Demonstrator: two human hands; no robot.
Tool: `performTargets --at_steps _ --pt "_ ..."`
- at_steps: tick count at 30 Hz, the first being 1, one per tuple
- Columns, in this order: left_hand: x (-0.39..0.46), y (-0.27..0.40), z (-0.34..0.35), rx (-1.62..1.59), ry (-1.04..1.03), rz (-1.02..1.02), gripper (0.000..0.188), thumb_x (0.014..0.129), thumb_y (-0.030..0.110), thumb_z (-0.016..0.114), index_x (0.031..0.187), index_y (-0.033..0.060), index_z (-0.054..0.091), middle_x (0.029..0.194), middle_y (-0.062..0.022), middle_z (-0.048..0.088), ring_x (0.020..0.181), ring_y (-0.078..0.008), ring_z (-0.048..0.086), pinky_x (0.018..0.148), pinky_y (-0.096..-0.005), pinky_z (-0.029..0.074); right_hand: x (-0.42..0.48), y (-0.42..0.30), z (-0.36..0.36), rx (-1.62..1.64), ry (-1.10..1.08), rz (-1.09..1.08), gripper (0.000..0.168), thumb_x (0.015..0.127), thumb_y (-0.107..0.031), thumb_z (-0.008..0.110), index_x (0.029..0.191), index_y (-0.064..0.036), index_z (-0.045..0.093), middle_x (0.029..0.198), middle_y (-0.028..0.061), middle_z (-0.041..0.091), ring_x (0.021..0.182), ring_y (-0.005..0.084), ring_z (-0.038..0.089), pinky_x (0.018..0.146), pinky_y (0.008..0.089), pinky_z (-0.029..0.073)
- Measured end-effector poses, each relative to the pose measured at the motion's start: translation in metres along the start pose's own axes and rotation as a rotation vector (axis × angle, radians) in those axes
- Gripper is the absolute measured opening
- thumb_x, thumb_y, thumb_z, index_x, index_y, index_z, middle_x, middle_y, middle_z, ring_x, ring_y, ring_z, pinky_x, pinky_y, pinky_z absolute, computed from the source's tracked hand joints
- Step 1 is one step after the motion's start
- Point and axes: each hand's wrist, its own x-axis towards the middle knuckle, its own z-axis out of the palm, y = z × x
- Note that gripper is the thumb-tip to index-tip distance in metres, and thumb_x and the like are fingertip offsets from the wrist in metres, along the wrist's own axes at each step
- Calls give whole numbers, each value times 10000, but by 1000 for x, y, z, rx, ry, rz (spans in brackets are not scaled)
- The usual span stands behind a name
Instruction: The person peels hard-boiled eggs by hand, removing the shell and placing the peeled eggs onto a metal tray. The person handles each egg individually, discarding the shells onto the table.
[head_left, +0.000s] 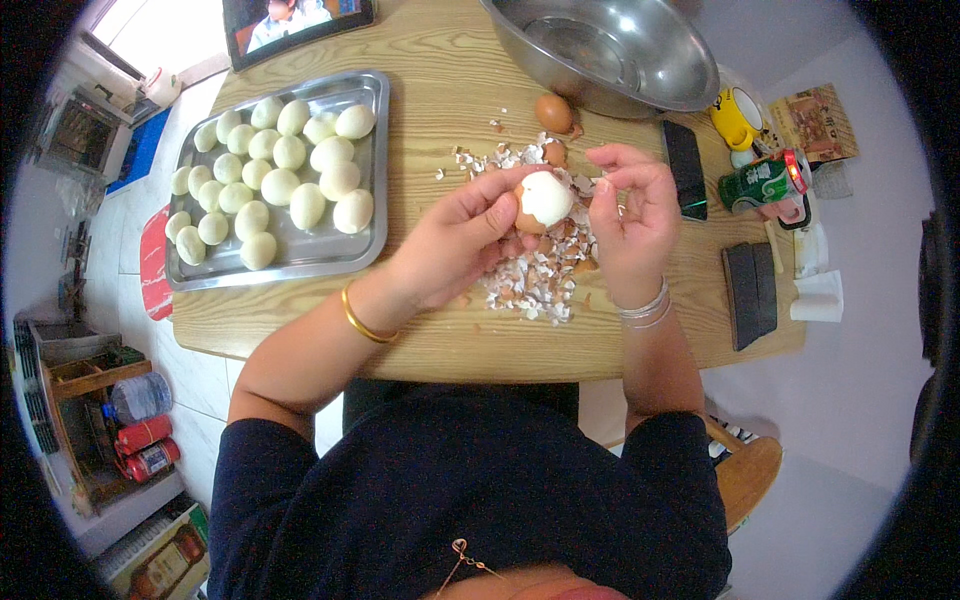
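Note:
My left hand (476, 225) holds a partly peeled boiled egg (546, 199), its white bared on top and brown shell still on its lower left side. Just right of the egg is my right hand (634, 202), thumb and fingertips bent close together; whether a bit of shell is between them I cannot tell. Beneath both hands lies a heap of broken eggshell (536, 289) on the wooden table (420, 341). An egg in brown shell (553, 113) lies beyond the heap. On the left, a metal tray (319, 266) bears several peeled eggs (280, 187).
A large steel basin (600, 94) stands at the back. Along the right are a phone (684, 171), a yellow mug (736, 118), a green can (761, 181) and a dark folded case (750, 296). A tablet (300, 30) stands at the back left.

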Motion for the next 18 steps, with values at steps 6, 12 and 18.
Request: performTargets --at_steps 6,12,18 --pt "-1 6 2 -143 -2 -19 524 994 285 522 1441 59 369 1150 -103 606 885 -145 605 814 -272 523 -2 -13 3 291 49 323 190 919 35 562 1099 5 506 937 78 630 842 97 573 768 225 480" --pt "2 1 -3 -110 -14 62 430 1015 177 490 1418 59 399 1171 -75 592 926 -115 586 850 -243 507 -6 -7 -4 120 -131 253 222 850 50 667 1047 5 576 884 57 604 811 119 552 716 239 450" --pt "3 0 -1 16 73 133 453 983 153 557 1404 56 418 1095 -54 590 898 -123 573 809 -245 494 4 -13 -1 -98 -179 -111 164 740 52 740 843 -15 630 867 80 595 819 203 565 720 296 453"
